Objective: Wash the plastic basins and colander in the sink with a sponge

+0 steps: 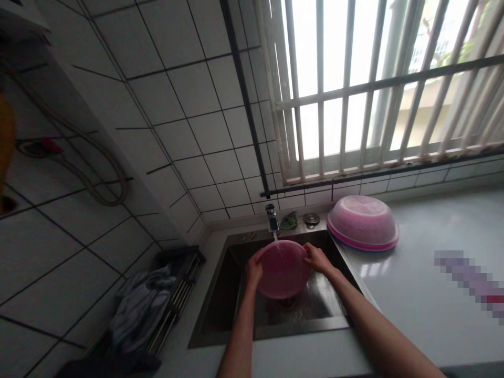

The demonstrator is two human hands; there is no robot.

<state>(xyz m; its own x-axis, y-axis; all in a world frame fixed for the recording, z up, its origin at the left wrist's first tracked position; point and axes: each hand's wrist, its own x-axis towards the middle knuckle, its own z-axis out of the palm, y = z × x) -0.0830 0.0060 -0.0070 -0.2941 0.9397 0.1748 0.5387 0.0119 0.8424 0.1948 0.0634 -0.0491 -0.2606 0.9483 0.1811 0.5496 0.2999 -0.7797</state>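
Note:
Over the metal sink [220, 310] I hold a pink plastic basin [284, 275] between both hands. My left hand [255, 269] grips its left rim, and my right hand [315, 258] grips the rim on the right, thumb and fingers closed on the edge. Water runs from the chrome faucet [271, 219] into the far side of the basin. Below the basin, wet sink floor and part of the drain show. How much water stands in the basin I cannot tell.
To the right, a pink strainer basket [363, 221] lies upside down on the white counter [417, 226]. A green cloth [289, 220] and a round metal drain strainer [311, 219] sit behind the sink. Left of it, a rack [177, 294] bears a striped cloth [144, 304]. Window bars [346, 94] stand ahead.

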